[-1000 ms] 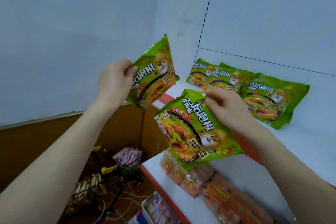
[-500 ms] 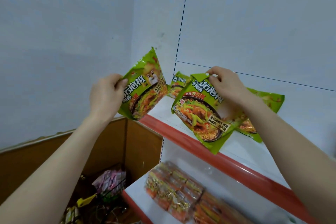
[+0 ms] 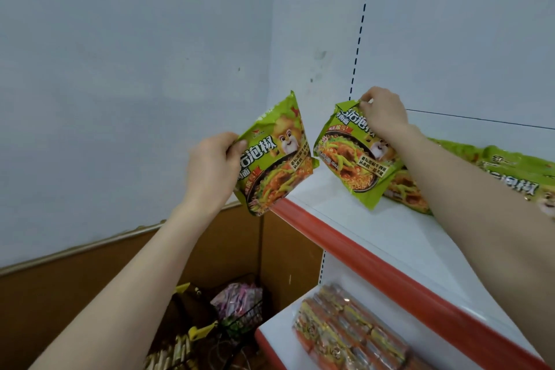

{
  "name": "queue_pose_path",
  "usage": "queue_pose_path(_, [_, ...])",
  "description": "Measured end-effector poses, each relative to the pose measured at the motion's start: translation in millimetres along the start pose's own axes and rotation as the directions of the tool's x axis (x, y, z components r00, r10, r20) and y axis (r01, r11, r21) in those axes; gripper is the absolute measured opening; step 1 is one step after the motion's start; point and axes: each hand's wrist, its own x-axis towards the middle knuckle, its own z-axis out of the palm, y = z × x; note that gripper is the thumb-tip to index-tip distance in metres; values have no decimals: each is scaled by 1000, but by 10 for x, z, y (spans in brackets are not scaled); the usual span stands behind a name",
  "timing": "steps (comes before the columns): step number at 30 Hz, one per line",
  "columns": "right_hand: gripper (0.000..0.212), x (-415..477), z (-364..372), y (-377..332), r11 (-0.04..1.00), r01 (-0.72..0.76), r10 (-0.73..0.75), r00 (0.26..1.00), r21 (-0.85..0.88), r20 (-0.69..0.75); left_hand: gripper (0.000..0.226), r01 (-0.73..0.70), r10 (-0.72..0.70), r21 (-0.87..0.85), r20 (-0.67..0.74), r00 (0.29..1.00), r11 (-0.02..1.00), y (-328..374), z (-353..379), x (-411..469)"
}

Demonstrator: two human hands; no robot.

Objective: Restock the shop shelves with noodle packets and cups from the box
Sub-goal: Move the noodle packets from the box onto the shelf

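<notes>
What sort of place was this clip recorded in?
Most likely a small shop aisle. White shelves with a red front strip carry green noodle packets above and orange packs below, and each hand, left and right, holds another green packet.

1 head-worn view, close to the upper shelf; facing forward and slightly down into a wall corner.

three green noodle packets visible, several orange packets below.
</notes>
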Motion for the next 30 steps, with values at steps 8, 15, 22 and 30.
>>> queue_pose_path(8, [27, 477, 327, 124, 999, 35, -35, 999, -12, -33, 22, 0, 0, 19, -4, 1000, 1000, -38, 226, 218])
queue_pose_path(15, [27, 537, 633, 393, 967, 167, -106, 951, -193, 290, 24, 15, -14, 40, -22, 1000, 999, -78, 365, 266])
queue_pose_path(22, [79, 566, 437, 437, 805, 290, 96, 797, -517, 596, 24, 12, -12, -1, 1, 1000, 1000, -119, 522, 273])
queue_pose_path(30, [50, 536, 642, 647, 895, 252, -105, 921, -368, 375, 21, 17, -17, -3, 9, 1000, 1000, -130, 624, 281])
